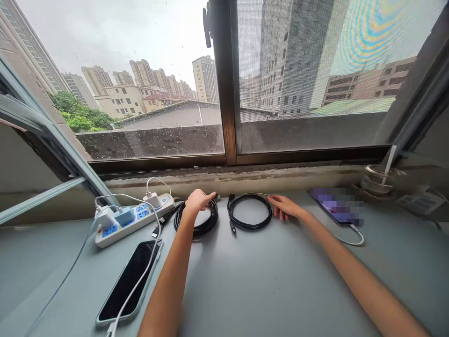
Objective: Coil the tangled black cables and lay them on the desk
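Two coiled black cables lie side by side on a grey-green table (252, 281) below a window. My left hand (198, 200) rests on top of the thicker left coil (205, 224), fingers curled over its far rim. My right hand (286, 207) lies beside the thinner right coil (249, 213), fingertips touching its right edge, fingers fairly flat. The right coil's plug ends point toward the left coil.
A white power strip (135, 220) with plugged-in chargers sits at left. A dark phone (131, 281) on a white cable lies near the front left. Another phone (335, 206) charges at right. A glass cup with a straw (380, 180) stands on the sill.
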A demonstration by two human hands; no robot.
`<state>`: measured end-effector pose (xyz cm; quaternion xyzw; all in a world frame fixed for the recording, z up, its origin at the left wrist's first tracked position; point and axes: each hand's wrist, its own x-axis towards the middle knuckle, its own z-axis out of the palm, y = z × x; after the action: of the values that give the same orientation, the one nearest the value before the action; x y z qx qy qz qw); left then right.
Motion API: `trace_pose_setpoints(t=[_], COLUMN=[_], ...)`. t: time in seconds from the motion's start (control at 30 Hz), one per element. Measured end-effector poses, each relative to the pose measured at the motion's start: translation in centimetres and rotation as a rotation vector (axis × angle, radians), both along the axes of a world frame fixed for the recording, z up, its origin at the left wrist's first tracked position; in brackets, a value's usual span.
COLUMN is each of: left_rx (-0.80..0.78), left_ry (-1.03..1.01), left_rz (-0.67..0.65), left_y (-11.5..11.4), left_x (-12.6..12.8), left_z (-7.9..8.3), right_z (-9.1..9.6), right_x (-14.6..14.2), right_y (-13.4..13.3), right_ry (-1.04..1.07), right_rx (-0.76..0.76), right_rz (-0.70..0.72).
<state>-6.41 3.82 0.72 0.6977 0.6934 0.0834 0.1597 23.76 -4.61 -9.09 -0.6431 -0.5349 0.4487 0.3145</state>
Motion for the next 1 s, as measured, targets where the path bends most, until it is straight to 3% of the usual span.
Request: trace_pose_setpoints(t=[0.17,0.4,0.53,0.77,1.0], left_rx=[0.155,0.149,0.201,0.256,0.296], left_ry=[0.066,0.068,0.02,-0.096,-0.185], left_rz=[0.043,0.028,0.04,0.063,0.022], left_y=[1.3,2.1,2.3,2.4,1.9], left_x=[-2.2,-4.1,-4.5,-4.9,-5.0], left_z=[-0.6,-2.7,-3.2,-2.3,-0.5], right_z=[0.1,0.0,0.0,-0.1,0.3], right_x=[0.0,-0.1,-0.1,-0.1,-0.2], right_y=[0.0,0.1,0.1,0.2,-0.1], right_ry=[-0.009,-0.012,-0.01,-0.009,0.009], right_rx=[-0.004,0.0,-0.003,-0.009,-0.004], right_rz=[0.0,0.001,0.002,-0.001,0.007])
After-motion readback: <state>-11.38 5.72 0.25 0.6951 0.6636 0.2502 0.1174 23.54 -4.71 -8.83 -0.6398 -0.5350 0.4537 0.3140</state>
